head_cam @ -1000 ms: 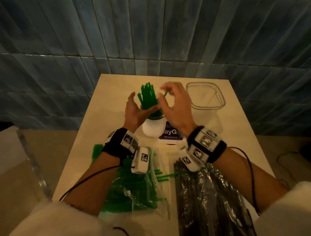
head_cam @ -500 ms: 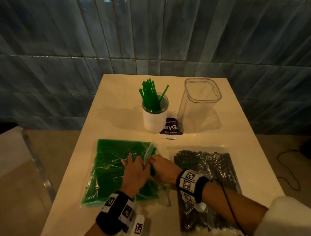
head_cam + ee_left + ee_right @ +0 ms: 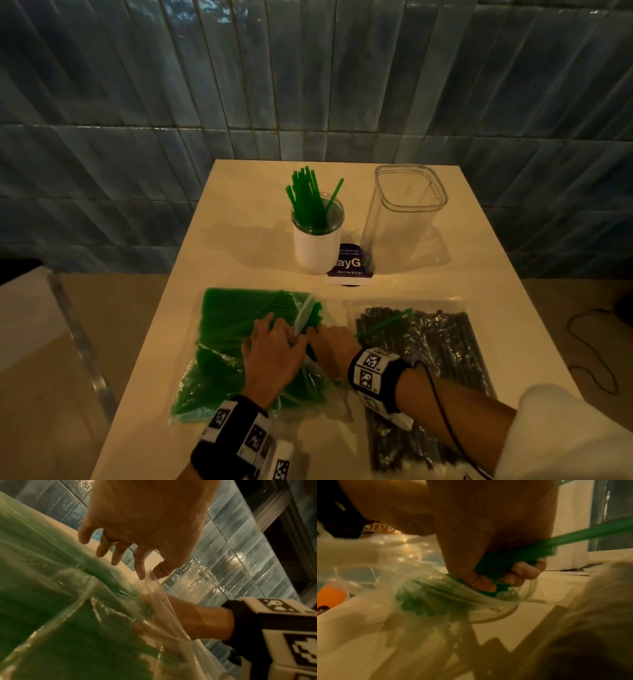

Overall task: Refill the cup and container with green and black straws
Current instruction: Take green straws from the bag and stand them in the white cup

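Note:
A white cup (image 3: pixel 317 246) holds several green straws (image 3: pixel 310 202) at the back of the table. Beside it stands an empty clear container (image 3: pixel 407 209). In front lie a plastic bag of green straws (image 3: pixel 233 332) and a bag of black straws (image 3: pixel 438 346). My left hand (image 3: pixel 286 341) pinches the green bag's clear flap (image 3: pixel 150 580) between thumb and forefinger and lifts it. My right hand (image 3: pixel 330 341) reaches into the bag's mouth and grips a bunch of green straws (image 3: pixel 496 566). One loose green straw (image 3: pixel 383 323) pokes out rightward over the black bag.
A purple and white card (image 3: pixel 349 267) lies between cup and container. The cream table (image 3: pixel 239 240) stands against a blue tiled wall (image 3: pixel 308 85). A cable (image 3: pixel 592 356) lies on the floor at the right.
Both hands left the cup and dropped to the green bag. The left hand took hold of the flap, the right went into the opening, and a straw end now sticks out right.

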The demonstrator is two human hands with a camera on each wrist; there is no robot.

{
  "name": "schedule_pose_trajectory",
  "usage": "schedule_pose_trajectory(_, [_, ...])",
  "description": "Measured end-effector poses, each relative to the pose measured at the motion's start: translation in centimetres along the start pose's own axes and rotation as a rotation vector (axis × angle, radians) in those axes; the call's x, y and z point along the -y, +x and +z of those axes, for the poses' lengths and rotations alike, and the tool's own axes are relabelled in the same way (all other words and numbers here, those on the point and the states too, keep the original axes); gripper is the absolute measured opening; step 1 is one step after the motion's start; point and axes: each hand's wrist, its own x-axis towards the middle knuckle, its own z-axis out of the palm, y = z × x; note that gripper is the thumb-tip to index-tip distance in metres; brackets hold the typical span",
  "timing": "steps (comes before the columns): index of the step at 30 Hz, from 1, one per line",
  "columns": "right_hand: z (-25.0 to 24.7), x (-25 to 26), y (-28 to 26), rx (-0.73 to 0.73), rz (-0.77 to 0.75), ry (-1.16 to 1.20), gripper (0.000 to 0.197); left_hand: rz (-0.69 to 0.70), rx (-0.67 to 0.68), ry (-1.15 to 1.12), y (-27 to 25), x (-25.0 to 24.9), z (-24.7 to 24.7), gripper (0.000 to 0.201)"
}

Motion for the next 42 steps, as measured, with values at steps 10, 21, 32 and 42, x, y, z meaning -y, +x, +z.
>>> schedule_pose_trajectory(10, [-3.3,-4.7,-3.5,-0.040,0.038,-0.242,0.023,0.069,-0.038,-0.029,0.7,0.5,0.8,0.015])
schedule_pose_trajectory(21, [-10.3,-12.6,-9.8,0.019,0.173,-0.437,0.032,0.083,-0.011,-0.058,1.2,1.2,1.9,0.020])
schedule_pose_trajectory(32, [-14.2,-10.8,-11.0,-0.025,0.195,-0.520,0.040,0.636,-0.370,0.129,0.5,-3.6,-0.2,0.083])
schedule_pose_trajectory(42, [-19.2,-9.8,-11.5,-0.175,0.318,-0.613,0.041,0.648,-0.088,0.269,3.4,-7.5,0.5,0.106])
